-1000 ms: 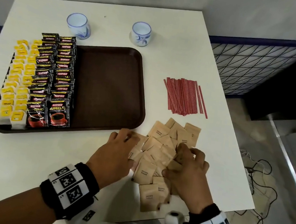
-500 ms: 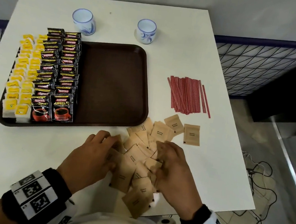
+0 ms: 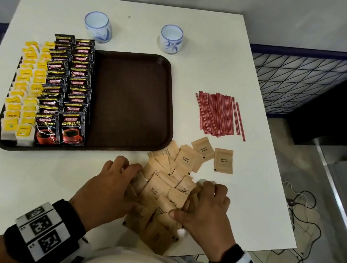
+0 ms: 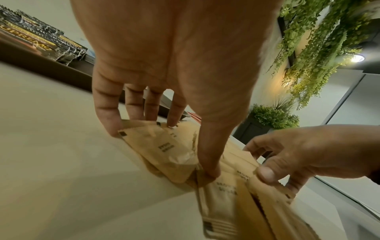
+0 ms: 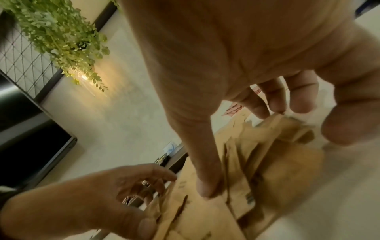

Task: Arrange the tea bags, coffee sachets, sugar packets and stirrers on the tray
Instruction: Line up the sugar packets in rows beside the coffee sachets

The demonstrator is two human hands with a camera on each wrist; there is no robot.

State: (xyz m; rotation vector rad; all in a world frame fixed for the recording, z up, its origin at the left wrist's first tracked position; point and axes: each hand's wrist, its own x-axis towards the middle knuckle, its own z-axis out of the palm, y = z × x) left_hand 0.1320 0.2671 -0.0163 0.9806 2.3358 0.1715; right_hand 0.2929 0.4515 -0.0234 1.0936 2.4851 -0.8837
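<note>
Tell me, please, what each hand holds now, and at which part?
Both the left hand and right hand gather the brown sugar packets, fingers on the pile's outer edges; no single packet is clearly lifted.

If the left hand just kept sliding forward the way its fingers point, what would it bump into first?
Probably the near rim of the dark brown plastic tray, just beyond the left hand on the tan paper sugar packets.

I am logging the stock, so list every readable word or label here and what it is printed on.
"KOPIKO": on the black coffee sachets on the tray.
"SUPREMO": on the front coffee sachets; the first letter is partly covered.
"BROWN SUGAR": on the brown sugar packets on the table.
Yellow tea bag tags: print too small to read.
Wristband markers: square code patterns, no words.
</note>
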